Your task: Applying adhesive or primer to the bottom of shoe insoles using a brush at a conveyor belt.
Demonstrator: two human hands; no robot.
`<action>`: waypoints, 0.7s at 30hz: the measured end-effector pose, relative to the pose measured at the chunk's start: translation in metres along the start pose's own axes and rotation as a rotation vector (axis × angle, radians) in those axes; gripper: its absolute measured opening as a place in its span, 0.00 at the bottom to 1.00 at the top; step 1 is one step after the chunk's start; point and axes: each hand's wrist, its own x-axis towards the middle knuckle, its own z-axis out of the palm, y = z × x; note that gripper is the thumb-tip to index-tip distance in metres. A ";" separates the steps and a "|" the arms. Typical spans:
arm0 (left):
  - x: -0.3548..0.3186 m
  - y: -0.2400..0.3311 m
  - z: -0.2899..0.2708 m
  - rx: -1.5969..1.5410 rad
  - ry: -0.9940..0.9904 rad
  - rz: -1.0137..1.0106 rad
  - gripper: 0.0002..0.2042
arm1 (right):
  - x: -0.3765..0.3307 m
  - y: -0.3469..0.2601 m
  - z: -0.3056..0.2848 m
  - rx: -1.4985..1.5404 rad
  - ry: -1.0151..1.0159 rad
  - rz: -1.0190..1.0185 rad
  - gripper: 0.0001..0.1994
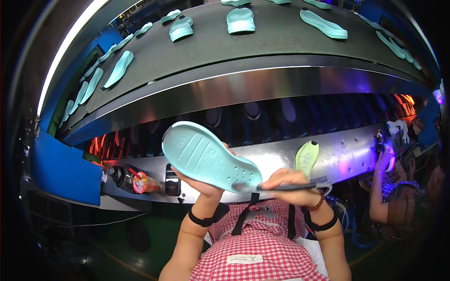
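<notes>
My left hand (pixel 206 187) holds a turquoise shoe sole (pixel 206 154) from beneath. The sole tilts, its broad end up to the left and its narrower end beside my right hand. Grooves, raised marks and small holes cover the face turned toward me. My right hand (pixel 287 183) is closed round the dark handle of a thin brush (pixel 300 186). The brush's blurred grey tip lies against the sole's narrower, holed end. A pale green sole (pixel 307 157) lies on the metal ledge (pixel 269 157) beyond my right hand.
A dark conveyor belt (pixel 201 54) carries several turquoise soles. Below it, a slot with orange and violet glow holds more soles. A phone (pixel 172 181), a labelled drink cup (pixel 144 182) and a black bottle (pixel 121 178) stand at left. Another person's gloved hand (pixel 383 160) works at right.
</notes>
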 end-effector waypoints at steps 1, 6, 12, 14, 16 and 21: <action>0.001 0.001 -0.004 0.030 -0.038 0.000 0.47 | -0.001 0.000 -0.001 -0.007 -0.060 -0.047 0.12; 0.000 0.009 0.001 0.021 -0.310 -0.066 0.46 | -0.007 0.007 -0.003 0.357 0.067 0.060 0.10; -0.039 -0.022 0.008 -0.141 -0.192 -0.338 0.39 | -0.006 0.005 0.032 0.882 0.283 0.144 0.11; -0.028 -0.020 -0.024 -0.099 -0.238 -0.411 0.38 | -0.010 -0.012 0.022 0.465 0.059 0.330 0.11; -0.027 -0.013 -0.044 -0.064 -0.270 -0.481 0.37 | -0.009 -0.017 0.012 0.194 -0.024 0.166 0.11; -0.010 -0.003 -0.033 0.066 -0.356 -0.731 0.30 | -0.002 -0.015 0.003 0.024 -0.070 0.008 0.10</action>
